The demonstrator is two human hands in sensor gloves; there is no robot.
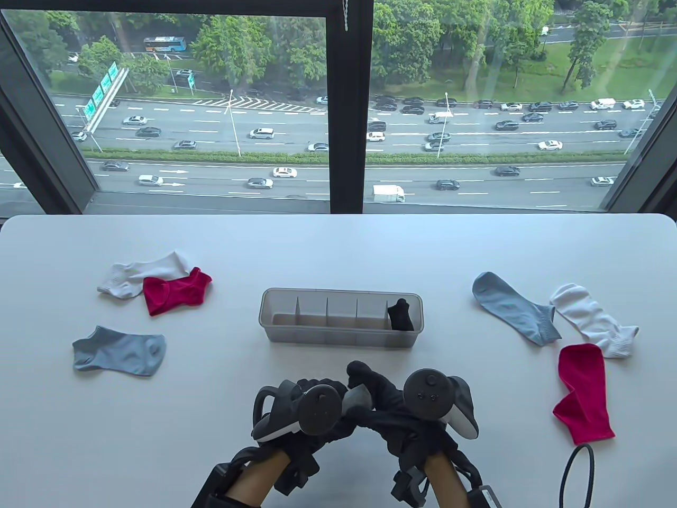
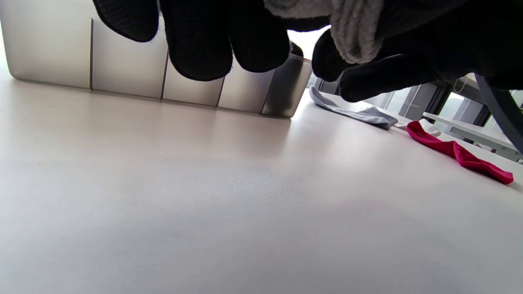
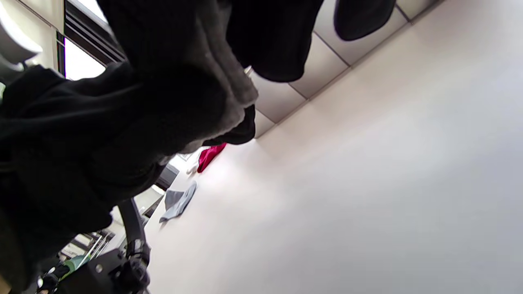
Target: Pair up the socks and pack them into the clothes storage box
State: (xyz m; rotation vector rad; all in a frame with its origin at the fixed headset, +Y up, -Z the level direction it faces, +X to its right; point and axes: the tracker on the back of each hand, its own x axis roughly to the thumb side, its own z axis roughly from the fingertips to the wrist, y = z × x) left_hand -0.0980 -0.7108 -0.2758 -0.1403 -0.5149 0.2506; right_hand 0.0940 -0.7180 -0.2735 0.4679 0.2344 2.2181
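Both gloved hands meet near the table's front edge, just in front of the clear storage box. My left hand and right hand both grip a small grey sock bundle, mostly hidden by the fingers. The left wrist view shows the grey sock bundle pinched between black fingertips, close to the box's wall. A black sock roll stands in the box's rightmost compartment. A white sock, a red sock and a grey-blue sock lie loose at the left.
At the right lie a grey-blue sock, a white sock and a red sock. A black cable loop hangs at the front right edge. Behind the table is a window.
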